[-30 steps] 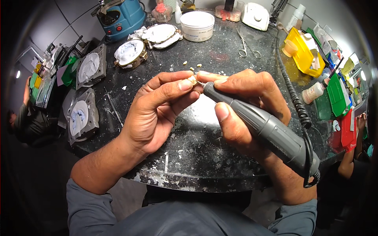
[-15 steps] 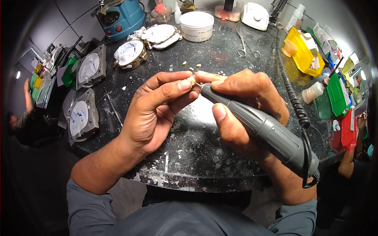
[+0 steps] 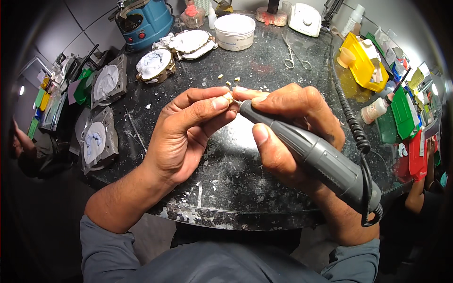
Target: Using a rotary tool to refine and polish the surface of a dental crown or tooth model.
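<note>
My left hand (image 3: 181, 132) pinches a small cream tooth-like piece (image 3: 228, 98) between thumb and fingertips. My right hand (image 3: 292, 137) grips a dark grey rotary handpiece (image 3: 325, 165), its thin bit (image 3: 237, 101) at that piece; the exact contact is too small to make out. The right index fingertip lies close by my left fingertips. Just beyond my fingers, several small cream pieces (image 3: 229, 83) lie on the speckled black bench (image 3: 226, 184). A coiled black cord (image 3: 351, 122) runs from the handpiece to the back of the bench.
Flasks with white plaster (image 3: 155, 63) and metal moulds (image 3: 99, 141) stand left; a blue machine (image 3: 141, 26), white tub (image 3: 235, 33) and scissors (image 3: 290, 61) are behind. Yellow (image 3: 358, 56), green (image 3: 405, 113) and red (image 3: 419, 155) trays sit right. Other people (image 3: 23, 146) (image 3: 417, 195) are at both sides.
My right hand and the handpiece have shifted slightly left. My left hand is almost still. The co-worker at the far left has moved an arm.
</note>
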A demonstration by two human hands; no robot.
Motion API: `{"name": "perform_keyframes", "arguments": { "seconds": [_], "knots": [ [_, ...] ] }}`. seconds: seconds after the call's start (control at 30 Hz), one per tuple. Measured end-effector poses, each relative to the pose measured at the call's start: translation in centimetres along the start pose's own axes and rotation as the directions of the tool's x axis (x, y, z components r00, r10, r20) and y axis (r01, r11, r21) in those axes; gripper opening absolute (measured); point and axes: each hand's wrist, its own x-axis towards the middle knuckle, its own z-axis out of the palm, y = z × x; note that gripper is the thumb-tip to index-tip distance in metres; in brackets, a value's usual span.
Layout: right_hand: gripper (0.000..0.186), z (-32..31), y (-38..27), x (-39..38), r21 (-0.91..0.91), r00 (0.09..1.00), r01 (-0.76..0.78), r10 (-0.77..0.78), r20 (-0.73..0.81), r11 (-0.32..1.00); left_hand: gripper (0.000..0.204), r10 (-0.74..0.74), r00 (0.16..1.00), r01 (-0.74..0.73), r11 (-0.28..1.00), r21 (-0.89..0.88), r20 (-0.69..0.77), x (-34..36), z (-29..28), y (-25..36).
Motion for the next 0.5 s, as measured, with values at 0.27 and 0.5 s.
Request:
{"name": "perform_keyframes", "arguments": {
  "seconds": [0.27, 0.5],
  "knots": [
    [0.021, 0.12, 0.16, -0.02, 0.024, 0.999, 0.008, -0.007, -0.034, 1.000, 0.018, -0.015, 1.000, 0.014, 0.999, 0.043, 0.020, 0.03, 0.00, 0.04],
    [0.022, -0.01, 0.28, -0.03, 0.004, 1.000, 0.011, -0.011, -0.011, 1.000, 0.018, 0.006, 1.000, -0.005, 1.000, 0.018, -0.023, 0.08, 0.09, -0.11]
  ]
}}
